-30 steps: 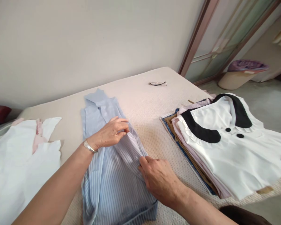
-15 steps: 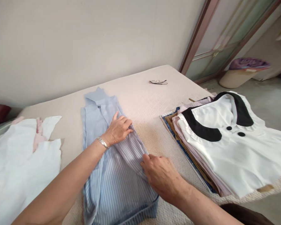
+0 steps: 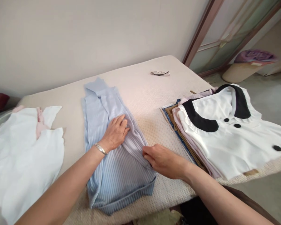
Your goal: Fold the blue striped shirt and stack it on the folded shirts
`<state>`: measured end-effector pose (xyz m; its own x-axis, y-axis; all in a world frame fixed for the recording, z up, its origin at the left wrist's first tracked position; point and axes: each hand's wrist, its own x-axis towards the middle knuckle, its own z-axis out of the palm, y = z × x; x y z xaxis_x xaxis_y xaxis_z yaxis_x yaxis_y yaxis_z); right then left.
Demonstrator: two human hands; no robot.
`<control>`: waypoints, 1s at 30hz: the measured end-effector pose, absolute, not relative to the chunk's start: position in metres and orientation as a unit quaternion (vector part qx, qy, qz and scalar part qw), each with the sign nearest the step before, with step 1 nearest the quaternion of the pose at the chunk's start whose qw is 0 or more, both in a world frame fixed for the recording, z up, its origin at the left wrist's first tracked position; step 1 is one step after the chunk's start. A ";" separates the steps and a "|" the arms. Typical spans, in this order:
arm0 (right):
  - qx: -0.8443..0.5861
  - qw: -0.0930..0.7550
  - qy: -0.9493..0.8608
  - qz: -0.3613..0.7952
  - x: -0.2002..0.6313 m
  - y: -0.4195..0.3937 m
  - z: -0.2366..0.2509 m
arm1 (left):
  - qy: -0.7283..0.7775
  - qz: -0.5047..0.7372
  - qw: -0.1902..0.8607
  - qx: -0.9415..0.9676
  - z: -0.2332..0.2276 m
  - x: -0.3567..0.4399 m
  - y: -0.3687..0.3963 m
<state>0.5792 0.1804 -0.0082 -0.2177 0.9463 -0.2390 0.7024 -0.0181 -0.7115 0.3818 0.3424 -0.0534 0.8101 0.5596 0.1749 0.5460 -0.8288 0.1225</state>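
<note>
A blue-and-white striped shirt (image 3: 121, 175) lies lengthwise on the covered table, its sides folded inward and its collar toward the wall. My left hand (image 3: 115, 132) rests flat on the middle of the shirt, fingers extended, a silver bracelet at the wrist. At the shirt's right edge, my right hand (image 3: 162, 161) is closed, pinching the folded fabric between thumb and fingers. The fingertips of the right hand are partly hidden.
To the right is a stack of folded clothes topped by a white blouse (image 3: 227, 147) with a black collar. White garments (image 3: 32, 162) with pink trim lie at left. Eyeglasses (image 3: 160, 73) sit near the table's back edge. A bin (image 3: 239, 72) stands on the floor.
My left hand has slid a little toward me along the shirt. My right hand keeps its pinch on the right edge. The camera view has tilted slightly downward.
</note>
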 end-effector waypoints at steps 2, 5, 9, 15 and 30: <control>-0.591 0.172 -0.664 0.425 0.583 0.182 -0.006 | 0.285 0.101 0.037 0.952 -0.039 0.372 0.337; -0.594 0.244 -0.614 0.458 0.587 0.183 0.001 | 0.286 0.094 0.053 0.952 0.000 0.353 0.310; -0.555 0.200 -0.631 0.503 0.577 0.177 0.003 | 0.302 0.091 0.104 0.943 0.033 0.339 0.242; -0.545 0.194 -0.629 0.520 0.562 0.171 -0.002 | 0.307 0.070 0.148 0.937 0.009 0.339 0.178; -0.589 0.111 -0.670 0.438 0.548 0.177 -0.036 | 0.368 0.147 0.052 0.917 -0.044 0.375 0.373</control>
<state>0.5477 0.1771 -0.0361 -0.2813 0.8862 -0.3682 0.6922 -0.0784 -0.7175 0.3747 0.3735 -0.0438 0.6860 0.6898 0.2316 0.6593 -0.7239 0.2033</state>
